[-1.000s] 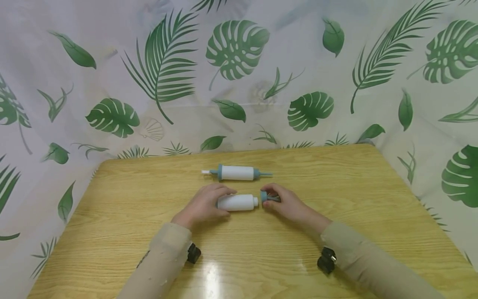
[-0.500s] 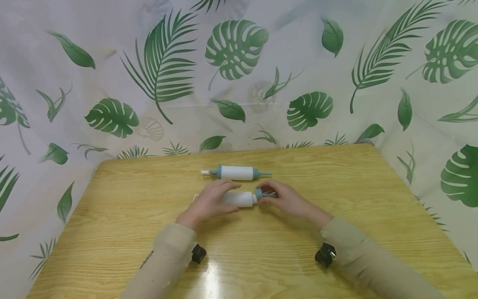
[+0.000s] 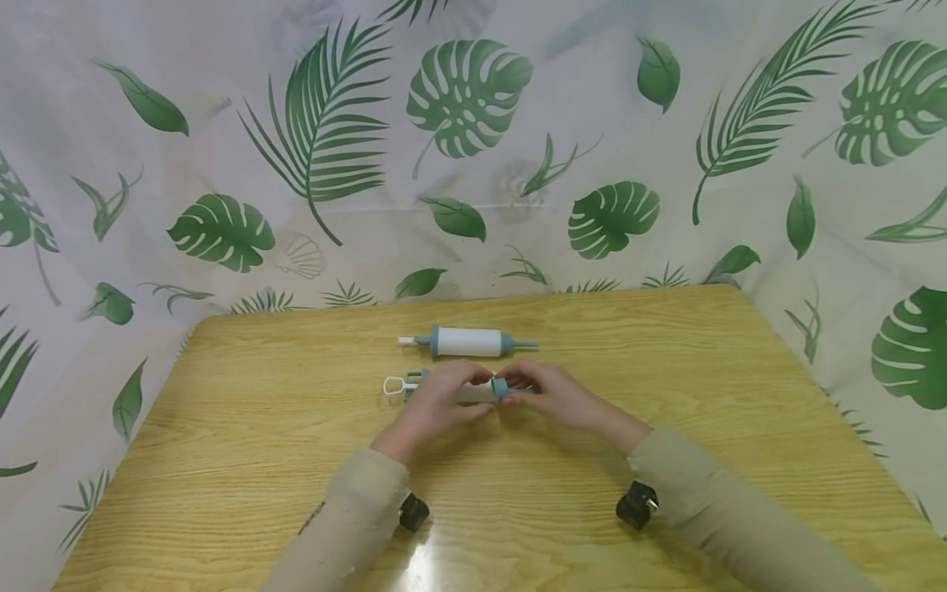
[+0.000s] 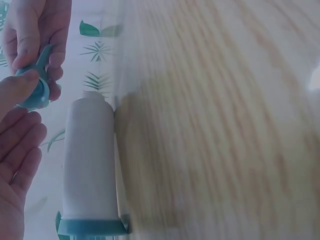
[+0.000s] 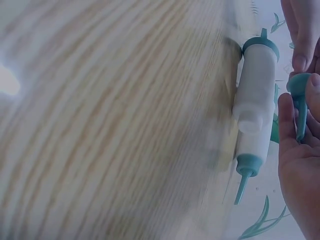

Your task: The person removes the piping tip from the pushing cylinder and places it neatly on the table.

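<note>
My right hand (image 3: 551, 393) pinches a teal nozzle cap (image 3: 501, 389) by its thin spout. My left hand (image 3: 440, 403) reaches over a white syringe-like tube and grips the cap's wide end; its thumb (image 4: 22, 82) lies on the cap in the left wrist view, the other fingers spread below. The white tube (image 5: 249, 95) lies flat on the table beneath the hands, its bare neck towards the right hand. A ring-handled plunger (image 3: 394, 386) sticks out at its left end. In the head view my left hand hides much of the tube.
A second white tube (image 3: 469, 342) lies behind, parallel to the first, with a teal nozzle on its right end and a plunger on its left. The wooden table (image 3: 503, 510) ends at a leaf-print cloth (image 3: 473, 255).
My left hand has moved right along the white tube to the nozzle cap. My right hand has brought the cap left, towards the tube's neck. The plunger handle has come into view.
</note>
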A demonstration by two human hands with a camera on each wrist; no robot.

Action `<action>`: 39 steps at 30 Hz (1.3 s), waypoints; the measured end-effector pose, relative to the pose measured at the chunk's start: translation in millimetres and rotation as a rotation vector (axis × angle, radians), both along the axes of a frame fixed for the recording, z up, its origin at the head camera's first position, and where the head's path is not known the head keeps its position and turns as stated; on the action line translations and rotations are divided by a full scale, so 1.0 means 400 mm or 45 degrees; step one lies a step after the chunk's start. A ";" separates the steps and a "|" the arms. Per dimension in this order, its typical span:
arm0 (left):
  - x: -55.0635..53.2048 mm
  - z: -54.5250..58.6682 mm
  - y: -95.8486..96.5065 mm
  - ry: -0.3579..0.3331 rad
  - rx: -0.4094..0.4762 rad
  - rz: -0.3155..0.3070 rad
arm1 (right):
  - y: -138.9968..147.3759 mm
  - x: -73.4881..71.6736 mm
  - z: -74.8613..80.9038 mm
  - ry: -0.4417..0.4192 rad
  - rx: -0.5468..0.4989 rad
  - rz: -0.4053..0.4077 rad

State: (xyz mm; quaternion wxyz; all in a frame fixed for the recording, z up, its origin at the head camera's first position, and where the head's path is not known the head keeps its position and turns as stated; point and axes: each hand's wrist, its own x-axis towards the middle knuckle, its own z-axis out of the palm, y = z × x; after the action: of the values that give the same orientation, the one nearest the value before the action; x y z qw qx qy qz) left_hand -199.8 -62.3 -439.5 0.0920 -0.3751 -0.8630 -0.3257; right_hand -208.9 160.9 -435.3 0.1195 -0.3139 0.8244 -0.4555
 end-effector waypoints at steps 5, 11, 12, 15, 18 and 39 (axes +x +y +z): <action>0.006 0.003 0.007 -0.055 0.022 0.019 | 0.000 0.001 0.000 -0.027 0.008 0.002; 0.008 0.003 0.008 -0.106 0.013 0.043 | 0.001 0.002 0.000 -0.056 -0.008 0.017; 0.008 0.003 0.007 -0.108 0.016 0.044 | 0.002 0.002 -0.001 -0.052 -0.007 0.018; 0.006 0.004 0.002 -0.113 0.029 0.044 | 0.006 0.001 0.002 -0.003 0.014 0.013; 0.004 0.005 -0.005 -0.095 0.035 0.051 | 0.014 0.000 0.004 0.062 0.047 -0.001; -0.008 -0.009 0.001 -0.051 0.113 -0.040 | 0.019 -0.006 0.011 -0.012 0.056 -0.047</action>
State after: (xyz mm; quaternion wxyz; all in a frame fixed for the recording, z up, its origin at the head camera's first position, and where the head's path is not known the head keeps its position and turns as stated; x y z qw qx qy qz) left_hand -202.8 -61.9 -443.2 0.0861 -0.3776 -0.8434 -0.3724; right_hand -211.2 168.4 -430.8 0.1219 -0.2936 0.8395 -0.4407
